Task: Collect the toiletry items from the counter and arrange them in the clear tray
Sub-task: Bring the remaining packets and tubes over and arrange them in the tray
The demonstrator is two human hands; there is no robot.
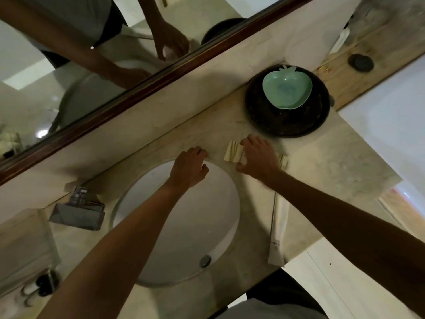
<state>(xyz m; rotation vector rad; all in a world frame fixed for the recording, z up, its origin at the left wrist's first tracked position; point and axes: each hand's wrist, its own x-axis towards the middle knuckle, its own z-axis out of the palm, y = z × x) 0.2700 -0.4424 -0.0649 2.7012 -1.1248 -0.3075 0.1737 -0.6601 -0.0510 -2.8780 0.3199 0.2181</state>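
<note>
two bare forearms reach up from the bottom edge, over a grey shirt front just at the frame's foot. below them sits the white oval sink (184, 226), sunk into a pale marble counter (322, 171), its metal drain (205, 260) near the front rim. lying along the counter's right-hand strip beside the basin is a long white wrapped sachet (277, 233), flat and untouched. over on the left, a clear tray (77, 214) stands on the counter by the basin's edge, something small inside it that's too blurred to make out. further left and lower, a few small bottles (34, 288) show dimly. now the left hand (189, 168) hovers at the basin's far rim, fingers loosely curled, holding nothing. the right hand (258, 157) is down on a cream striped packet (234, 151), fingers spread over its top and thumb hooked at the near side, gripping it against the marble; another bit of striped wrapper (283, 159) peeks out just right of that hand. beyond it, a dark round tray (287, 125) carries a mint-green apple-shaped dish (287, 90). at the far right is a wooden ledge with a dark round knob (360, 62). behind it all, a wood-framed mirror (69, 88) runs slantwise and reflects both arms
</note>
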